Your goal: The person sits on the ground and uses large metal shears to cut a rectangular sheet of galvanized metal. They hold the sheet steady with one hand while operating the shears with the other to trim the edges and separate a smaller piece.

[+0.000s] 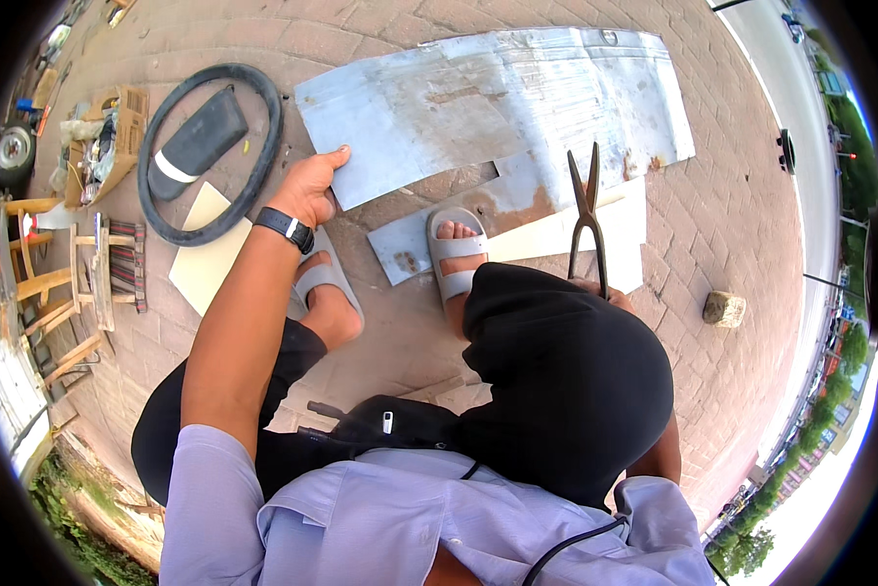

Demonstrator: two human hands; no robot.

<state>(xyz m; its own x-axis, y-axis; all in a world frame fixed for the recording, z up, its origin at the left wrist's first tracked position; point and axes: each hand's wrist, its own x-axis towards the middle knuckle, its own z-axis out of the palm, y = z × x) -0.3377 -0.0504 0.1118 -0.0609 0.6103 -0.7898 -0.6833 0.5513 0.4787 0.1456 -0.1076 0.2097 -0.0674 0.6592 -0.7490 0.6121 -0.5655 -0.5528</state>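
Observation:
My left hand point(312, 188) grips the near left corner of a large, worn metal sheet point(439, 127), its thumb on top. The sheet lies tilted over a second, rust-stained metal piece point(392, 249) on the paving. My right hand point(587, 289), mostly hidden behind my right knee, holds long dark metal snips point(585, 219) with their slightly parted blades pointing up in front of the sheet. Cream boards point(620, 246) lie under the metal at the right, and another point(197, 269) lies left of my sandalled feet.
A black rubber ring point(268, 146) surrounds a dark padded piece point(209, 132). Cardboard boxes of odds and ends point(122, 146), wooden chairs point(78, 288) and a wheel point(11, 154) line the left. A stone block point(724, 309) sits on the paving at right, before a road point(781, 78).

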